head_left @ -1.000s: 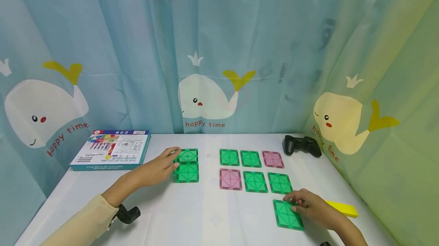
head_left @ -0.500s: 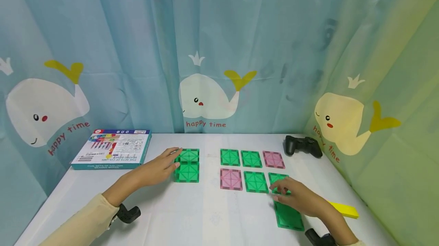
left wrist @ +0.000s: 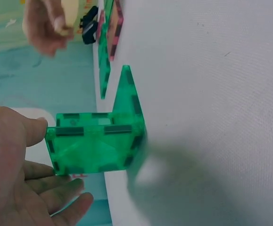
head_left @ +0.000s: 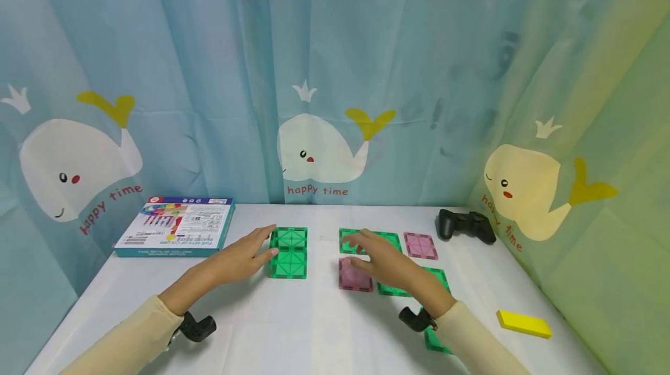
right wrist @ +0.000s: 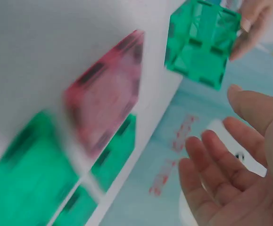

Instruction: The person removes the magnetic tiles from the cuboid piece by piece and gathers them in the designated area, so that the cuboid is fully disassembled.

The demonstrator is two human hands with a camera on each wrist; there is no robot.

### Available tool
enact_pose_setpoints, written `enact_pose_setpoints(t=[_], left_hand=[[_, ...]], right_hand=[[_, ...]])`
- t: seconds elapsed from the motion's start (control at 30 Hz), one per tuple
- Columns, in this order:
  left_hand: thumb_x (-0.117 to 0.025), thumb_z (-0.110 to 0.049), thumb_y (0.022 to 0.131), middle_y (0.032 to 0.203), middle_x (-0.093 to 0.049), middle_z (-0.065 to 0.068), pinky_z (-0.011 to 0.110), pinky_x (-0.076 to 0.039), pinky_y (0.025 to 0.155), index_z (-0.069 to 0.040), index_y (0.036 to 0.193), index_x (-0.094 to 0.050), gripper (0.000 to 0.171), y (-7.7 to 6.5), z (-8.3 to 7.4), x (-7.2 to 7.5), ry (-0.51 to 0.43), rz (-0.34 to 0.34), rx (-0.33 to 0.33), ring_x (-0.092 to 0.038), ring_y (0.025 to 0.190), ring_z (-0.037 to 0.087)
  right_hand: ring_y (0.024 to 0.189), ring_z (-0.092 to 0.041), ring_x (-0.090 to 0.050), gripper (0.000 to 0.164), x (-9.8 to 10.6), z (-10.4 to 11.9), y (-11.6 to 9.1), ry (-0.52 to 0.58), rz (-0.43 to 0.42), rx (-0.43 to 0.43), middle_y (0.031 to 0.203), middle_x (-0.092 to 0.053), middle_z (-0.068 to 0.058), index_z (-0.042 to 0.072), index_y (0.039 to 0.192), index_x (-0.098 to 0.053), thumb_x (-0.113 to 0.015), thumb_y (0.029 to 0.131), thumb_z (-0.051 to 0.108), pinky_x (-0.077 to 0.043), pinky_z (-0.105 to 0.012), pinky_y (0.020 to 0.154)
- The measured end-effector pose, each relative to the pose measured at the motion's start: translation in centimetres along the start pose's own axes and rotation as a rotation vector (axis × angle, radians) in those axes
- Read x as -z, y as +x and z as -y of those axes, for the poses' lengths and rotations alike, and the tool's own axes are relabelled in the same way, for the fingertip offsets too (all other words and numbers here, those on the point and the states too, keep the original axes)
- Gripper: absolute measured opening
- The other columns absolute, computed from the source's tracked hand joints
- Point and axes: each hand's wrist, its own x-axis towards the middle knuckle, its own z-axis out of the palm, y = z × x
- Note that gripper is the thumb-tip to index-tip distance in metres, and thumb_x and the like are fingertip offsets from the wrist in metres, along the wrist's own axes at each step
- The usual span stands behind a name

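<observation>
Several green translucent magnetic tiles (head_left: 289, 264) are joined into a piece with upright walls on the white table, left of centre in the head view. My left hand (head_left: 241, 257) holds this piece at its left side, thumb and index fingertip at two corners of one tile in the left wrist view (left wrist: 91, 153). My right hand (head_left: 384, 261), nothing in it, hovers over the laid-out tiles, above a pink tile (head_left: 356, 276). In the right wrist view its fingers (right wrist: 207, 150) are spread and relaxed, apart from the green piece.
Green tiles (head_left: 389, 239) and another pink tile (head_left: 421, 245) lie in rows; a lone green one (head_left: 437, 343) is partly hidden by my right sleeve. A boxed set (head_left: 175, 227) stands back left, a black game controller (head_left: 466, 226) back right, a yellow block (head_left: 523, 324) right.
My right hand has left the lone green tile at the front right and swept left and away from me, over the rows. My left hand stays at the green piece.
</observation>
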Motion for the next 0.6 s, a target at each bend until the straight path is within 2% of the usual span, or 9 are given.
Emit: enact_pose_setpoints(t=[0.13, 0.33, 0.43, 0.6], left_hand=[[-0.046, -0.035, 0.115, 0.17, -0.028, 0.024, 0.061, -0.027, 0.126, 0.001, 0.166, -0.022, 0.067, 0.1, -0.2, -0.1, 0.005, -0.004, -0.005, -0.027, 0.158, 0.042], [-0.045, -0.036, 0.115, 0.169, -0.029, 0.025, 0.063, -0.029, 0.124, 0.002, 0.165, -0.024, 0.067, 0.1, -0.3, -0.1, 0.01, -0.002, -0.008, -0.029, 0.157, 0.044], [-0.045, -0.034, 0.115, 0.168, -0.03, 0.027, 0.064, -0.029, 0.124, 0.004, 0.165, -0.024, 0.066, 0.1, -0.3, -0.1, 0.015, -0.002, -0.017, -0.03, 0.156, 0.045], [-0.044, -0.033, 0.116, 0.169, -0.029, 0.027, 0.064, -0.029, 0.124, 0.005, 0.165, -0.023, 0.066, 0.0, -0.3, 0.0, 0.019, 0.007, -0.018, -0.029, 0.157, 0.045]], right_hand=[[0.116, -0.021, -0.065, 0.044, -1.0, 1.7, 3.2, -0.041, -0.009, 0.049, 0.13, -0.061, -0.003, 0.018, 0.147, -0.057, -0.07, 0.105, 0.024, -0.059, -0.039, 0.095], [0.118, -0.02, -0.061, 0.049, -2.2, 3.1, 7.1, -0.149, -0.063, 0.195, 0.133, -0.061, -0.008, 0.018, 0.153, -0.055, -0.067, 0.105, 0.013, -0.058, -0.034, 0.097], [0.12, -0.021, -0.06, 0.047, -2.8, 3.3, 8.5, -0.2, -0.079, 0.214, 0.133, -0.062, -0.008, 0.018, 0.151, -0.058, -0.066, 0.106, 0.012, -0.058, -0.033, 0.098], [0.118, -0.019, -0.062, 0.044, -4.0, 3.0, 10.1, -0.266, -0.047, 0.23, 0.129, -0.063, -0.005, 0.019, 0.149, -0.06, -0.066, 0.106, 0.011, -0.059, -0.031, 0.097]])
